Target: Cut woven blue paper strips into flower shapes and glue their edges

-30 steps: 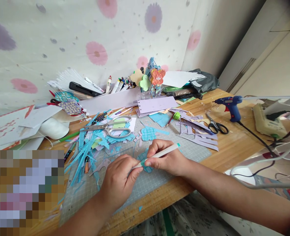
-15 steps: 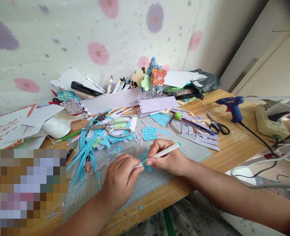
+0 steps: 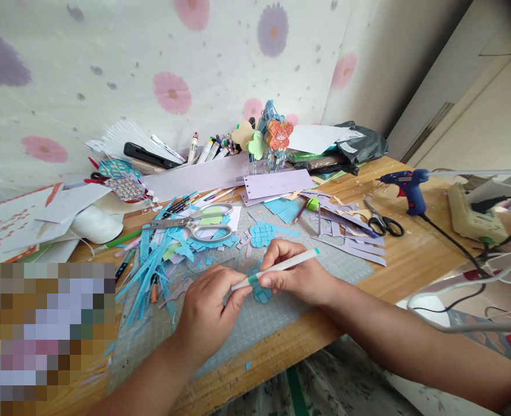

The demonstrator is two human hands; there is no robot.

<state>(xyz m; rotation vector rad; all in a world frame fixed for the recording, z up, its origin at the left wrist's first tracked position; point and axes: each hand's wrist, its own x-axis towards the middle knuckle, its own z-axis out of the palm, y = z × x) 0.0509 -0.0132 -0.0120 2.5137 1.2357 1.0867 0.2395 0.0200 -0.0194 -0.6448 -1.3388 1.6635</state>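
Observation:
A white marker pen [image 3: 290, 262] with teal bands slants between my two hands over the cutting mat. My right hand [image 3: 301, 280] is closed around its middle, thumb and fingers pinching the barrel. At the lower left end, my left hand [image 3: 212, 306] grips the marker's tip end between thumb and forefinger. Beneath the marker lies a woven blue paper shape [image 3: 261, 292], partly hidden by the right hand. A second woven blue paper piece [image 3: 262, 235] rests just beyond the hands. Large silver scissors [image 3: 212, 232] lie on paper scraps farther left.
Blue paper strips [image 3: 145, 277] are heaped on the left of the grey cutting mat [image 3: 255, 335]. Purple paper strips [image 3: 359, 249] and black-handled scissors [image 3: 385, 222] lie to the right. A blue glue gun [image 3: 411, 188] with a cord stands near a power strip [image 3: 476, 214]. Pens and paper flowers line the back.
My left fingers have shifted slightly left along the marker, so more of its lower end shows. The right hand stays nearly still, and the view has moved a little.

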